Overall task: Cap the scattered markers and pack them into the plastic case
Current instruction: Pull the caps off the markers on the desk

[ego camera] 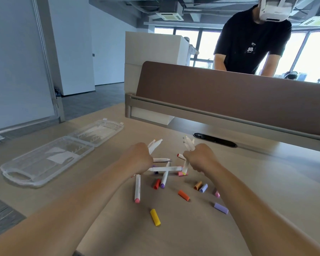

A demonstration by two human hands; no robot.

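Grip clamped tight round white plastic markers (155, 145) in left hand (138, 157), same deal in right hand (199, 157), over tan worktop (266, 174).

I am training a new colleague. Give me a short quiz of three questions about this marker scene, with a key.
1. True or false: the plastic case lies open on the table.
2. Which loose cap lies nearest the camera? A) yellow B) orange C) lilac
3. Fill in: the left hand and the right hand each grip several white ____.
Key: 1 true; 2 A, the yellow cap; 3 markers.
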